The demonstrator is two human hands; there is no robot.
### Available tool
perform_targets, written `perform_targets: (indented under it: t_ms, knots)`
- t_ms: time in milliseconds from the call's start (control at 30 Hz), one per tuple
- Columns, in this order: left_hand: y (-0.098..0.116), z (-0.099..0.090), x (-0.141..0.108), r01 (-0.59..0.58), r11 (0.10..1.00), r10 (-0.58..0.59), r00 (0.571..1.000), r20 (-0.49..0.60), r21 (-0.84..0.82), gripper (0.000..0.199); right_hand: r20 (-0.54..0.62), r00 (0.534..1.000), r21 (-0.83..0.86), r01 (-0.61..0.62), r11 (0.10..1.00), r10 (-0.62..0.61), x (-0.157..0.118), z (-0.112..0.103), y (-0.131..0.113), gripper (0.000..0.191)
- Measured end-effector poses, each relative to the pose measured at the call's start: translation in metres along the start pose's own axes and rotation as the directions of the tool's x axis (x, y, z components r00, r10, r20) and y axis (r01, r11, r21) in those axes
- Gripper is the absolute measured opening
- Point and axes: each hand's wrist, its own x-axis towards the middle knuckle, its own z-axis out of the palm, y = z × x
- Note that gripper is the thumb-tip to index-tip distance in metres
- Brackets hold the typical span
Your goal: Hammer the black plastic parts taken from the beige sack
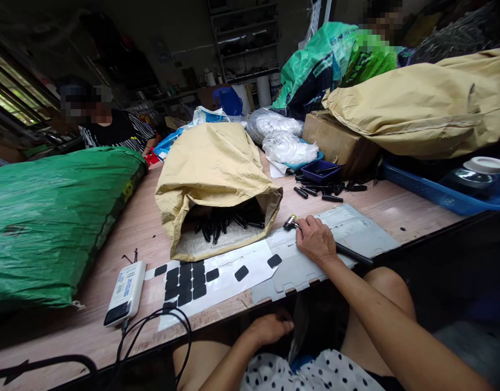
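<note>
Two bare hands are at the near side. The left hand rests low, under the level of the table, with fingers bent; whether they hold something, I cannot tell. The right hand is over the grey board, and its fingers are bent around the shaft of the hammer, close to the head, which points left. This short grip seems good for control, but weak for force; for stronger blows it would be better to hold the black handle, behind the wrist. It is also wise to keep the head away from the black squares on the white sheet, left of the board. At near left, the cable of a white device hangs over the edge and could catch an arm. Farther, a beige sack crowds the sheet. Far right of it, loose black tubes lie beside a purple tray.
</note>
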Motion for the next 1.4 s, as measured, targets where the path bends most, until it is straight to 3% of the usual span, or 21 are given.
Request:
perform_targets:
  t_ms: [67, 133, 200, 233, 300, 333, 400, 467, 533, 733, 933, 1000, 1067, 1200, 1233, 1267, 1400]
  knots:
    - [0.018, -0.012, -0.021, -0.026, 0.999, 0.031, 0.988, 0.153, -0.034, 0.029, -0.004, 1.0, -0.007, 0.001, 1.0, -0.001, 0.0, 0.0, 0.0, 0.022]
    - [0.043, -0.036, -0.04, -0.091, 0.988, 0.127, 0.942, 0.31, -0.128, 0.036, -0.005, 1.0, -0.014, 0.004, 1.0, -0.004, 0.0, 0.0, -0.001, 0.022]
    - [0.068, -0.068, -0.049, -0.171, 0.96, 0.235, 0.921, 0.309, -0.221, 0.043, -0.004, 1.0, -0.018, 0.005, 1.0, -0.005, 0.0, 0.0, -0.001, 0.022]
    - [0.078, -0.086, -0.05, -0.221, 0.948, 0.274, 0.933, 0.232, -0.23, 0.043, -0.004, 1.0, -0.018, 0.005, 1.0, -0.005, 0.0, -0.001, -0.001, 0.022]
    - [0.092, -0.122, -0.04, -0.324, 0.935, 0.317, 0.946, -0.07, -0.142, 0.039, -0.003, 1.0, -0.014, 0.002, 1.0, -0.002, 0.0, -0.001, -0.001, 0.022]
    - [0.096, -0.138, -0.031, -0.341, 0.939, 0.319, 0.914, -0.25, -0.049, 0.034, -0.003, 1.0, -0.011, 0.001, 1.0, -0.001, 0.0, -0.001, -0.001, 0.022]
    - [0.098, -0.164, -0.01, -0.275, 0.947, 0.319, 0.778, -0.541, 0.164, 0.025, 0.0, 1.0, -0.003, -0.002, 1.0, 0.002, 0.0, -0.001, -0.001, 0.022]
    - [0.096, -0.182, 0.012, -0.135, 0.931, 0.339, 0.664, -0.667, 0.339, 0.021, 0.005, 1.0, 0.004, -0.003, 1.0, 0.003, 0.0, -0.001, -0.001, 0.022]
    - [0.094, -0.191, 0.028, -0.017, 0.886, 0.368, 0.633, -0.681, 0.463, 0.023, 0.007, 1.0, 0.008, -0.006, 1.0, 0.006, 0.0, -0.002, -0.001, 0.022]
    - [0.097, -0.196, 0.04, 0.155, 0.704, 0.433, 0.679, -0.592, 0.693, 0.026, 0.019, 1.0, -0.01, -0.006, 1.0, 0.006, 0.001, -0.004, -0.003, 0.022]
    - [0.099, -0.195, 0.043, 0.145, 0.619, 0.476, 0.711, -0.517, 0.771, 0.018, 0.018, 1.0, -0.017, -0.011, 1.0, 0.011, 0.001, -0.003, -0.002, 0.022]
    - [0.099, -0.196, 0.042, 0.132, 0.624, 0.482, 0.711, -0.512, 0.771, 0.016, 0.02, 1.0, -0.017, -0.011, 1.0, 0.011, 0.001, -0.003, -0.002, 0.022]
    - [0.098, -0.197, 0.037, 0.136, 0.652, 0.488, 0.678, -0.55, 0.746, 0.014, 0.022, 1.0, -0.014, -0.01, 1.0, 0.011, 0.001, -0.004, -0.002, 0.022]
    - [0.094, -0.186, 0.018, 0.104, 0.752, 0.516, 0.522, -0.679, 0.651, 0.015, 0.025, 1.0, -0.007, -0.009, 1.0, 0.01, 0.0, -0.003, -0.002, 0.023]
    - [0.093, -0.18, 0.014, 0.053, 0.769, 0.529, 0.507, -0.681, 0.637, 0.014, 0.022, 1.0, -0.004, -0.01, 1.0, 0.01, 0.0, -0.002, -0.002, 0.023]
    - [0.091, -0.173, 0.01, -0.006, 0.779, 0.541, 0.513, -0.666, 0.627, 0.013, 0.018, 1.0, -0.001, -0.01, 1.0, 0.01, 0.0, -0.001, -0.002, 0.023]
    - [0.082, -0.142, 0.006, -0.166, 0.792, 0.551, 0.608, -0.571, 0.587, 0.013, 0.005, 1.0, 0.001, -0.012, 1.0, 0.012, 0.0, 0.0, -0.001, 0.022]
